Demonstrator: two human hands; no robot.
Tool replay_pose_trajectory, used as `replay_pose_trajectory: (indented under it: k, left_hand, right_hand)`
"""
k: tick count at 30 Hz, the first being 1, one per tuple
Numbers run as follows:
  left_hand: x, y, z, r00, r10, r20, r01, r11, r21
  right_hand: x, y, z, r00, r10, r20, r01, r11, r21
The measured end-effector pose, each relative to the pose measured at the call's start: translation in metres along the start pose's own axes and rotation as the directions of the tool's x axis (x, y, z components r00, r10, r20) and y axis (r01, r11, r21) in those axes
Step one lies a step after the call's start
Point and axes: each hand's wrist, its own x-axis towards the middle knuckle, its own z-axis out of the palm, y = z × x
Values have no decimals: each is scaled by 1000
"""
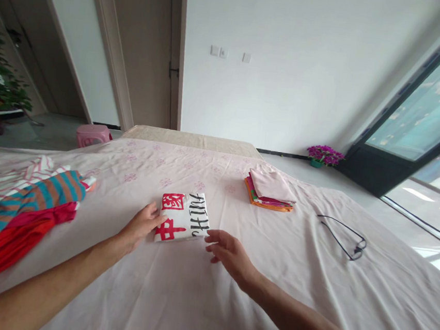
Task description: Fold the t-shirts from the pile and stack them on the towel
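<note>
Your left hand (139, 229) touches the cloth (188, 215), right hand (231, 253) beside it, both open, facing the far edge of the sheet (176, 295); likely soft, light: hold 2 sides.

The flat rectangular white folded cloth (183, 217) bears red characters and black "CHINA" lettering. The square folded cloth stack (271, 190) shows pale pink, magenta, green and orange. The loose clothing heap (25, 208) mixes white with red stripes, teal-and-brown stripes, crimson and bright red. The wide pale pink fabric sheet (176, 295) has small darker pink flower motifs; the thin-framed glasses (359, 247) are black.
</note>
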Motion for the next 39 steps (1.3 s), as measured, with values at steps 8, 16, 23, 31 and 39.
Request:
replay_pose_trajectory:
  k: [8, 16, 23, 31, 39]
  left_hand:
    - [-17, 18, 21, 952, -280, 124, 296, 946, -136]
    - [-45, 13, 31, 939, -331, 94, 344, 889, -302]
    - [-62, -2, 38, 941, -331, 66, 330, 861, -387]
    - [-80, -1, 54, 916, -400, 28, 359, 785, -504]
    - [-98, 9, 58, 926, -374, 42, 338, 778, -530]
  right_hand:
    - [-13, -23, 17, 891, 410, 196, -438, 659, 611]
    - [17, -26, 36, 898, 384, 216, -428, 649, 628]
    - [28, -30, 52, 893, 445, 68, -392, 695, 602]
    - [42, -39, 65, 867, 496, 47, -419, 677, 605]
    - [50, -45, 60, 873, 487, 17, -315, 538, 781]
